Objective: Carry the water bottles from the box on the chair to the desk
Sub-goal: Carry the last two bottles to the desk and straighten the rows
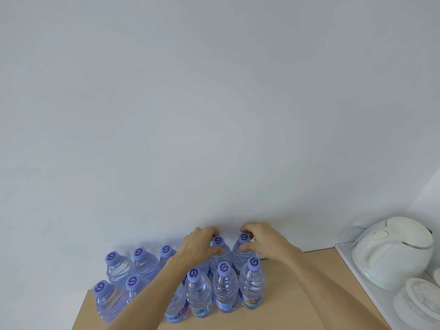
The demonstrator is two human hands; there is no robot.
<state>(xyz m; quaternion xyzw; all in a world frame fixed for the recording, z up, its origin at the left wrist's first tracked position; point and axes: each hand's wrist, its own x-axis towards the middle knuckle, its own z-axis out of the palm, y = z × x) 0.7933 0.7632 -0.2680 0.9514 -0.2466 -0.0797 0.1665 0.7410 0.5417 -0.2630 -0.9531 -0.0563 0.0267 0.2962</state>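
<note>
A: Bottles (223, 285) stand on the counter (309, 294), at 6 o'clock by the wall. Heavy?

B: Full, I think. Clear, thin, bumpy plastic, so squashy and slippery. Hold the neck under the hard cap.

A: Fingers?

B: Left hand (197, 246) and right hand (264, 240) each curl round one back bottle's top.

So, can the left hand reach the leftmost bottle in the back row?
Probably yes. The left hand now holds a back-row bottle, but nothing stands over the leftmost bottle; its cap is free from above.
</note>
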